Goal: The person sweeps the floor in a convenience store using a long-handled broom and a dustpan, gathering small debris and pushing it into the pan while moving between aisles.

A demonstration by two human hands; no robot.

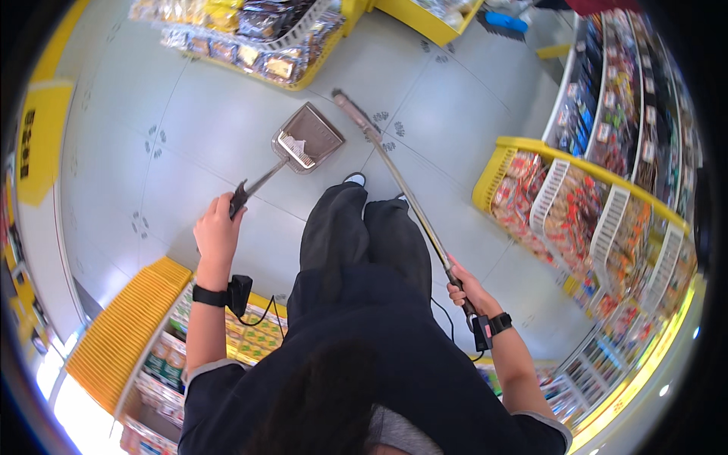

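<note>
My left hand [219, 227] grips the dark handle of a long-handled dustpan [310, 136], whose brown pan is on or just above the grey tiled floor ahead of my feet. A row of pale comb teeth runs across the pan, with a small whitish scrap beside it. The shaft of a broom [413, 202] is held in my right hand [467, 287]. Its narrow, slightly blurred head lies to the right of the dustpan, apart from it, over dark paw-print marks on the floor. Both wrists wear black straps with small devices and cables.
Yellow bins of packaged snacks [307, 79] stand ahead. On the right are a yellow-edged snack rack [515, 142] and curved shelves [591, 108]. A blue-backed brush [506, 21] is at the top right, near a person's red garment [603, 5]. A ridged yellow display top [131, 330] is at left.
</note>
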